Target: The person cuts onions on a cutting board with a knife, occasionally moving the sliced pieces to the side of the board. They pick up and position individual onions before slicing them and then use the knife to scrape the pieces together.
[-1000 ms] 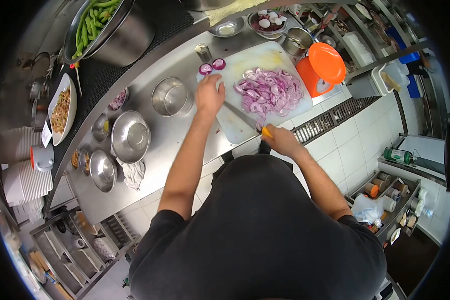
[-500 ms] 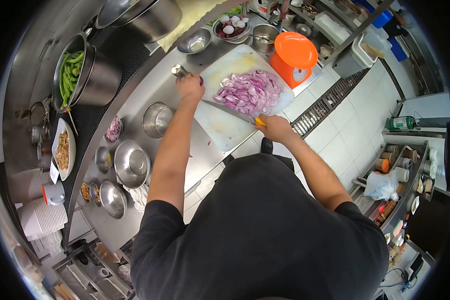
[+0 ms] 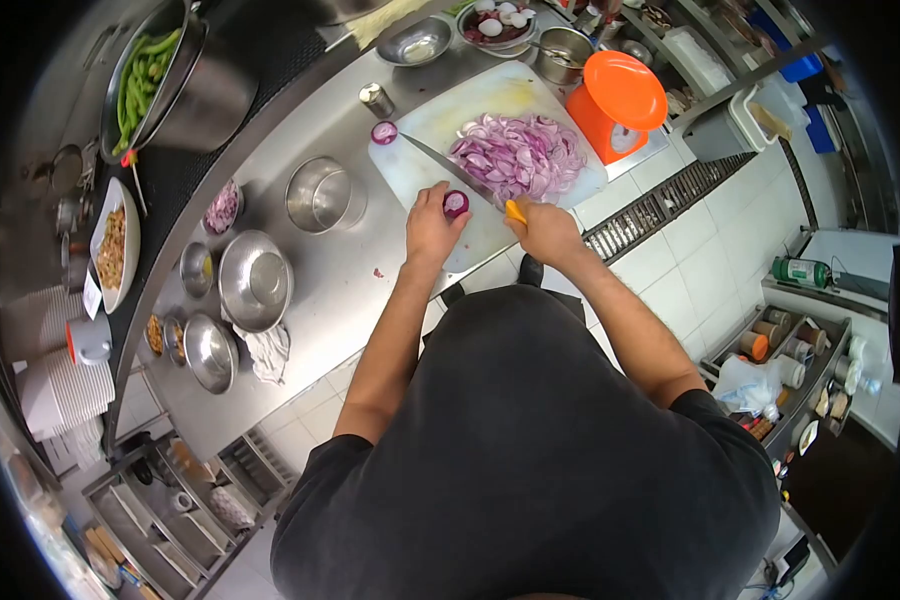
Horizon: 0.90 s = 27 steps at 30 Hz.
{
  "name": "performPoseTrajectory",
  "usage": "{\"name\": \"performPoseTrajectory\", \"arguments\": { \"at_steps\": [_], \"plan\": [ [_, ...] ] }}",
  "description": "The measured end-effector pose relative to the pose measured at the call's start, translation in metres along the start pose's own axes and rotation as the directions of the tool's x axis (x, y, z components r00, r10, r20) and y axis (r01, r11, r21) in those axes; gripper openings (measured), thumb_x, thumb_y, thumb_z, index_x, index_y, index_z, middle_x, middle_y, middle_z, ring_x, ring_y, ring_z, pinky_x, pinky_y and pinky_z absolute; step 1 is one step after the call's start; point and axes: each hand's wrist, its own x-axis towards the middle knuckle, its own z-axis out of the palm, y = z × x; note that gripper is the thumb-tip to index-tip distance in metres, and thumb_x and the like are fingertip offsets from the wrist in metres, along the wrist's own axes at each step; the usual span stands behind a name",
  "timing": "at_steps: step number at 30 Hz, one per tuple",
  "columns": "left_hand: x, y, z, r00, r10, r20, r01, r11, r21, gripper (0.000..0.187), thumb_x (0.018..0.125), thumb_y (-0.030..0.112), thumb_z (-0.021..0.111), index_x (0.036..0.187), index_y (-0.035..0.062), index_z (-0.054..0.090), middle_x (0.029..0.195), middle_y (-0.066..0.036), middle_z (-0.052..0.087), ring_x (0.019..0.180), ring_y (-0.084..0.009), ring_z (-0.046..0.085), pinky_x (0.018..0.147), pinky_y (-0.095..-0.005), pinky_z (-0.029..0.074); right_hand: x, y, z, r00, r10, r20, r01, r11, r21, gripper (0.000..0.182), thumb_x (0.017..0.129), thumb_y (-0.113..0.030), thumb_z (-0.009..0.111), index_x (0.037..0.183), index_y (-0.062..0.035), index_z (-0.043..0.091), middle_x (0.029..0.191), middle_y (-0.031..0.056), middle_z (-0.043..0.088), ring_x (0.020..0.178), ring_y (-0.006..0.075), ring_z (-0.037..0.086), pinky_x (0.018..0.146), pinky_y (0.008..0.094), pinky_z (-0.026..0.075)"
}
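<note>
My left hand (image 3: 433, 228) holds a red onion half (image 3: 455, 204) on the near part of the white cutting board (image 3: 395, 168). My right hand (image 3: 547, 233) is closed around the orange handle of a knife (image 3: 448, 166), whose blade lies across the board, pointing to the far left. Another onion half (image 3: 383, 133) sits at the board's left corner. A pile of sliced red onion (image 3: 520, 157) covers the right part of the board, beyond the blade.
A small metal tin (image 3: 375, 99) and a steel pot (image 3: 320, 195) stand left of the board. An orange scale (image 3: 620, 105) is at its right. Metal bowls (image 3: 256, 280) and a white cloth (image 3: 265, 352) lie farther left, and several eggs (image 3: 490, 27) fill a bowl behind.
My left hand has moved from beside the tin toward me, onto the near part of the board with an onion half. Another half now shows at the board's corner. The view has shifted slightly.
</note>
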Motion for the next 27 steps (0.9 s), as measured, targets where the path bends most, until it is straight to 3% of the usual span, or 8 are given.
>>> {"name": "performPoseTrajectory", "arguments": {
  "at_steps": [14,22,25,27],
  "plan": [
    [-0.007,-0.008,-0.001,0.999,-0.038,-0.039,0.033,0.992,-0.119,0.04,0.083,0.014,0.088,0.113,0.0031,0.065,0.112,-0.012,0.069,0.098,-0.0266,0.073,0.085,-0.0391,0.059,-0.022,-0.035,-0.015,0.988,-0.076,0.134,0.1,0.978,-0.183,0.029,0.106,-0.023,0.058,0.122,0.0017,0.059,0.091,0.0204,0.076,0.088,0.0389,0.076,0.079,0.0515,0.058],
    [-0.006,-0.014,0.007,0.996,-0.048,-0.079,0.034,0.984,-0.172,0.038,0.082,0.013,0.089,0.111,0.0032,0.067,0.106,-0.012,0.07,0.094,-0.026,0.071,0.084,-0.0378,0.059,0.003,-0.026,0.021,0.986,-0.063,0.153,0.084,0.987,-0.135,0.023,0.107,-0.022,0.058,0.116,-0.0012,0.056,0.096,0.0222,0.076,0.09,0.041,0.076,0.08,0.0529,0.058],
    [-0.006,-0.014,0.006,0.997,-0.073,-0.03,0.067,0.983,-0.173,0.04,0.082,0.013,0.089,0.113,0.0037,0.066,0.109,-0.013,0.069,0.095,-0.0262,0.071,0.085,-0.0382,0.059,0.021,-0.021,0.043,0.986,-0.047,0.158,0.063,0.993,-0.096,0.025,0.106,-0.024,0.058,0.117,-0.0018,0.056,0.099,0.0227,0.076,0.092,0.0429,0.075,0.081,0.0546,0.057],
    [-0.002,-0.015,0.004,0.997,-0.037,-0.069,0.024,0.984,-0.179,0.043,0.082,0.014,0.088,0.116,0.0043,0.063,0.112,-0.014,0.067,0.102,-0.0325,0.069,0.09,-0.0431,0.057,0.033,-0.022,0.047,0.988,-0.062,0.143,0.071,0.996,-0.055,0.027,0.106,-0.026,0.059,0.118,-0.0017,0.056,0.099,0.0228,0.076,0.093,0.0437,0.075,0.082,0.0553,0.057]
  ]
}}
